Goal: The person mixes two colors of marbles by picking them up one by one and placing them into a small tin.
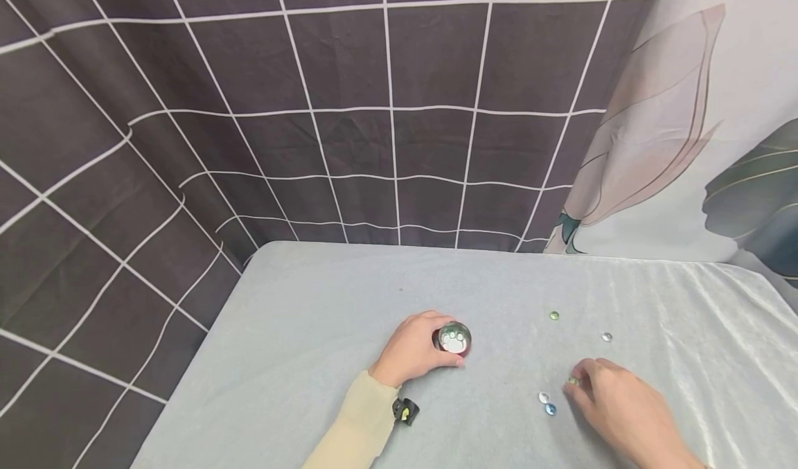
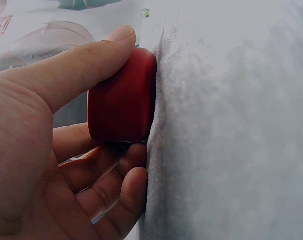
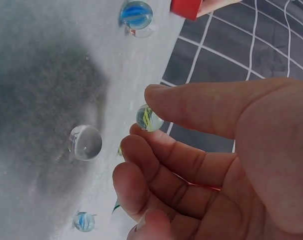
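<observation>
Velvety cloth (image 1: 299, 303), round glass marble (image 3: 148, 118)

This is a curtained-off corner, whether of a home or a studio I cannot tell, shown by the dark gridded curtain (image 1: 346, 147) hanging behind and at the left, the pale leaf-printed curtain (image 1: 670, 133) at the right, and the grey cloth (image 1: 299, 303) spread flat before them
</observation>
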`<action>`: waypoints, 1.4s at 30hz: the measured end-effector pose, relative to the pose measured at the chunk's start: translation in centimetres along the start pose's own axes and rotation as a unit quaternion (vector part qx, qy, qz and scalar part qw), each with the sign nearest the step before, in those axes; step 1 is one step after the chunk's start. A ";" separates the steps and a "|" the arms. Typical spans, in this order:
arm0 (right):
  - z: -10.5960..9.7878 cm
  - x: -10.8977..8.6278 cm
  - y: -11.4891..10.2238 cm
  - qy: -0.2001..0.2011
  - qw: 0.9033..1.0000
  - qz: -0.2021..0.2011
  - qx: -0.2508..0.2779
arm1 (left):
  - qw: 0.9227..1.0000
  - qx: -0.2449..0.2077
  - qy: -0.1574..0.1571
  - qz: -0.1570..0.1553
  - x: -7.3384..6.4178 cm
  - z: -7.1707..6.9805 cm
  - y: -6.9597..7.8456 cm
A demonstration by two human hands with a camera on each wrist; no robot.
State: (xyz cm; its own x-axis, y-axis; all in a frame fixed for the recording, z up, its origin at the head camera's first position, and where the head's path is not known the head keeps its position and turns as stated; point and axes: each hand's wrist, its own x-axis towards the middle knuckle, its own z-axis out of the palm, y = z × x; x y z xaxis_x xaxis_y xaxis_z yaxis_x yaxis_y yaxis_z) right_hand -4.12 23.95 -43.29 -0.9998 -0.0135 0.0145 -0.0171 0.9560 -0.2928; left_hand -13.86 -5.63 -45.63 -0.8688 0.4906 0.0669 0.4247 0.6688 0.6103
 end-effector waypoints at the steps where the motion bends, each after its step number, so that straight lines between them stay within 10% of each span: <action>1: 0.0 0.0 -0.1 -0.001 1.000 0.001 -0.001 | 1.000 0.000 0.000 0.000 0.0 0.0 0.0; 42: 0.0 0.7 -1.8 0.008 1.000 -0.014 0.008 | 1.000 0.000 0.000 -0.001 -0.1 -0.1 0.1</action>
State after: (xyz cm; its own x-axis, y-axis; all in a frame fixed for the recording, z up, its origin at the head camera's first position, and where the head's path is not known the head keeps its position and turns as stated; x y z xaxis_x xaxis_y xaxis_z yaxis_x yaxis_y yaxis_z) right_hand -4.78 22.23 -42.73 -0.9987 -0.0350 0.0382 -0.0451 0.9507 -0.3067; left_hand -13.79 -5.65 -45.45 -0.8697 0.4892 0.0663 0.4230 0.6693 0.6108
